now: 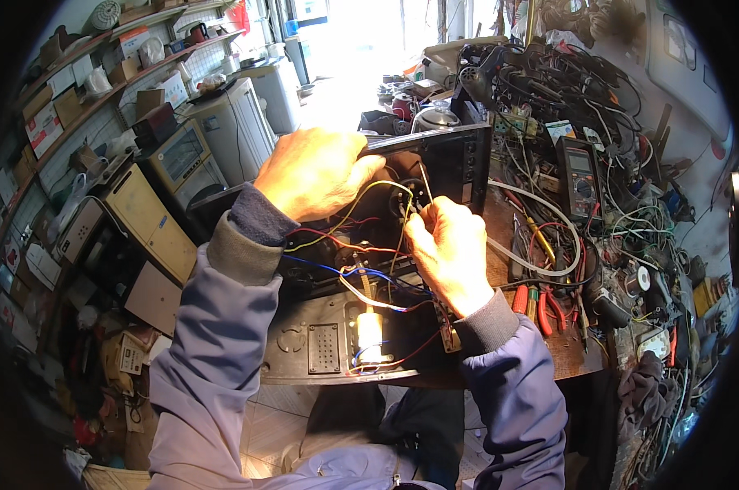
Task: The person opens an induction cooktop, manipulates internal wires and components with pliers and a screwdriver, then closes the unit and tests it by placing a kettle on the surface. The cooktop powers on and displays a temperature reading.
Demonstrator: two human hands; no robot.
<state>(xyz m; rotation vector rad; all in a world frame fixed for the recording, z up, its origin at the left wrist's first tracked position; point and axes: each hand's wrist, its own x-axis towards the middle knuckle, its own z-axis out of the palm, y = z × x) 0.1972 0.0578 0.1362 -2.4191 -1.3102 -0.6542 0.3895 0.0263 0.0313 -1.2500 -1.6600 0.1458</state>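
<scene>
On the bench an opened black appliance casing lies in front of me, its inside full of coloured wires. My left hand is closed over its far left edge, thumb pointing right; the other fingertips are hidden. Inside the casing, my right hand pinches a tool with a thin metal shaft that points up and away; its grip is covered by the fingers. A yellow-green wire loops between the hands. Nearer me run red and blue wires, beside a brightly lit cylindrical part.
Right of the casing lie red-handled pliers, a multimeter and a white hose. Tangled cables heap up behind them. Shelves with boxes and several used appliances stand along the left side.
</scene>
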